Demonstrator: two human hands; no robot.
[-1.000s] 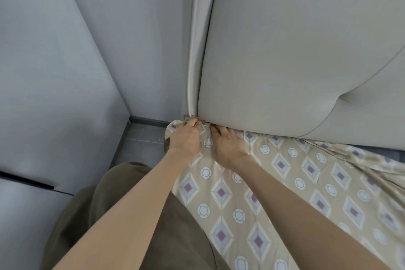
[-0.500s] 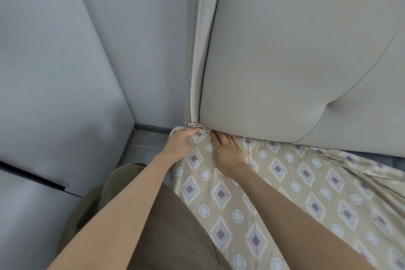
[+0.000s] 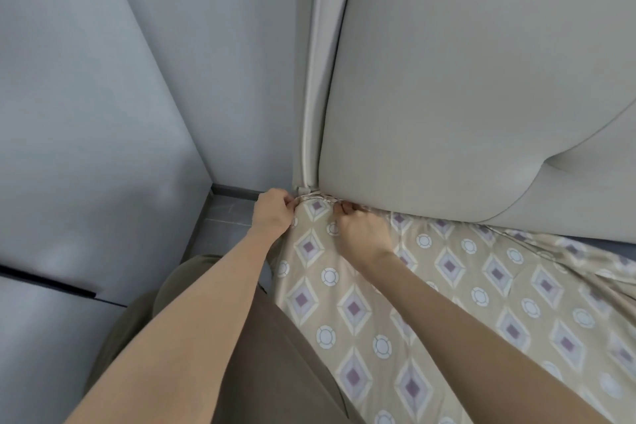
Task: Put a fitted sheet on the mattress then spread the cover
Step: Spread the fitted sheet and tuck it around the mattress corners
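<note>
A beige fitted sheet (image 3: 430, 303) with purple diamonds and white circles covers the mattress, running from its top-left corner to the lower right. Its gathered edge bunches at the corner, just under the padded headboard (image 3: 464, 79). My left hand (image 3: 272, 213) grips the sheet's edge on the outer side of that corner, fingers curled. On top of the corner, my right hand (image 3: 361, 231) has its fingers curled into the fabric against the headboard's base. The mattress itself is hidden under the sheet.
A grey wall (image 3: 86, 96) and cabinet face close in on the left, leaving a narrow strip of grey floor (image 3: 227, 220) beside the bed. My brown-trousered leg (image 3: 261, 354) kneels against the bed's side. Wrinkled sheet lies along the headboard at the right.
My left hand has shifted from the top of the corner to its outer side and curled onto the edge. My right hand's fingers have gone from flat to curled into the fabric.
</note>
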